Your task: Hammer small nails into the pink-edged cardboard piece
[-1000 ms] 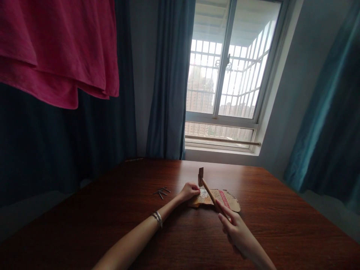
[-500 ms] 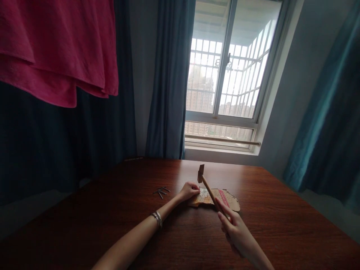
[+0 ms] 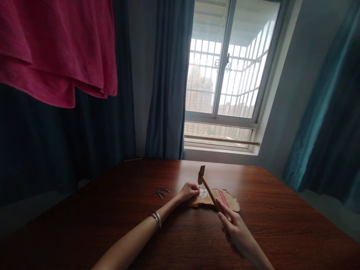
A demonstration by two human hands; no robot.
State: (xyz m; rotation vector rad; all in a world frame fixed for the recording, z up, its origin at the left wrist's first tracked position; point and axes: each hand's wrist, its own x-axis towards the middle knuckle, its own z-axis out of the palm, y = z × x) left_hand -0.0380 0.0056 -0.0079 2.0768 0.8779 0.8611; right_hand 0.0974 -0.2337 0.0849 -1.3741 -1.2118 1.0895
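Observation:
A flat cardboard piece point(image 3: 229, 201) with a dotted pattern and a pink stripe lies on the dark wooden table point(image 3: 112, 210). My left hand point(image 3: 188, 191) rests at its left edge, fingers pinched on a small nail that stands upright on the card. My right hand point(image 3: 234, 229) grips the wooden handle of a small hammer point(image 3: 204, 180). The hammer head hangs just above the nail and my left fingertips.
Several loose nails point(image 3: 161, 192) lie on the table to the left of my left hand. A window point(image 3: 225, 75) with blue curtains is behind the table. Red cloth point(image 3: 56, 48) hangs at the upper left.
The hammer head rose slightly and has come back down a little toward the nail. My left hand has stayed in place on the card.

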